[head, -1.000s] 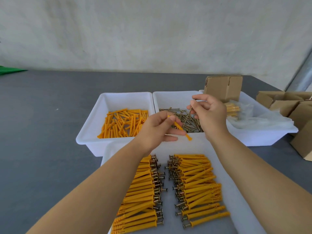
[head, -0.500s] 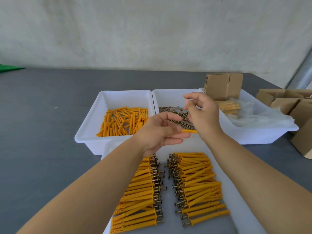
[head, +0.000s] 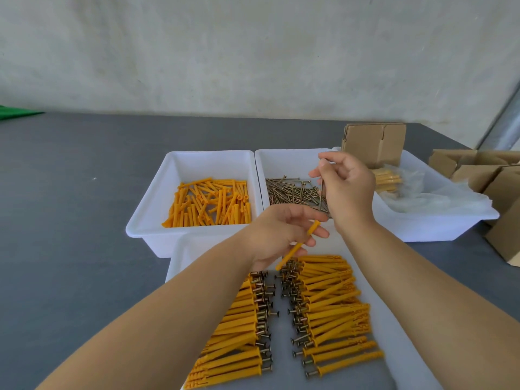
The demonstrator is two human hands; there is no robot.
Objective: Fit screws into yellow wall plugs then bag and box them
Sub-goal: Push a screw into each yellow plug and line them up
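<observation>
My left hand (head: 277,235) holds a yellow wall plug (head: 298,246) slanted across its fingers, above the near white tray (head: 180,257). My right hand (head: 347,190) pinches a thin screw (head: 320,192) that hangs point down over the bin of loose screws (head: 292,192). Left of it a white bin holds loose yellow plugs (head: 211,204). In the near tray lie two rows of plugs fitted with screws (head: 332,311), heads facing the middle.
At the right a white tray (head: 439,223) carries clear plastic bags (head: 416,192), some bagged plugs and a folded cardboard box (head: 374,142). More cardboard boxes (head: 484,173) stand at the far right on the grey table (head: 70,206).
My hands have come apart. The left hand dropped toward the near tray with a plug; the right hand lifted over the screw bin and now holds a screw.
</observation>
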